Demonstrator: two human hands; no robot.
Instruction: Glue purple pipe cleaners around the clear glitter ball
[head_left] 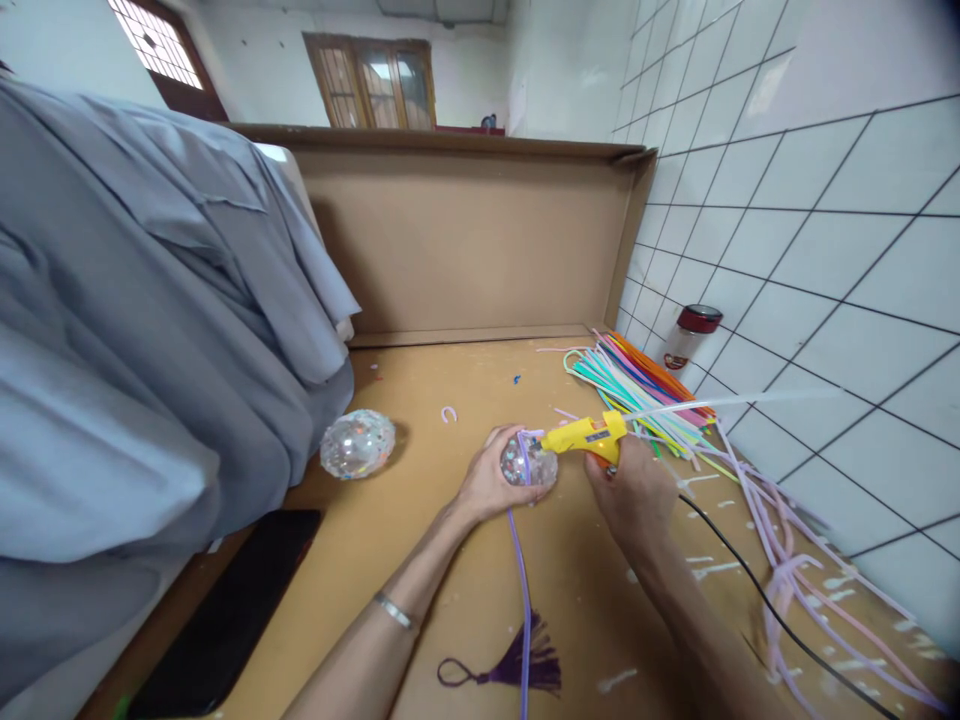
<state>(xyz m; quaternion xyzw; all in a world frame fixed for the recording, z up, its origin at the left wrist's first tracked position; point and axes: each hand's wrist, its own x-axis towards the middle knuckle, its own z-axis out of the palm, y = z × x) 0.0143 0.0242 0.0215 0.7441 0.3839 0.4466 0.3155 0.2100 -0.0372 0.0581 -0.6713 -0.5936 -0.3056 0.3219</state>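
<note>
On the brown tabletop point(442, 560), from big to small, we have the open cardboard box point(480, 240) at the back and the grey cloth point(150, 290) at our left. The black phone point(225, 610) lies below the cloth. The bundle of pipe cleaners point(645, 390) rests by the tiled wall point(825, 230).

Our right hand point(634, 490) has its fingers closed around the handle of the yellow glue gun point(589, 435), whose nozzle is at the clear ball point(531, 470). Our left hand point(491, 480) clamps that ball between thumb and fingers; the ball sits on their right side, a purple strip point(523, 590) running over it and down across the purple tassel point(529, 660).
</note>
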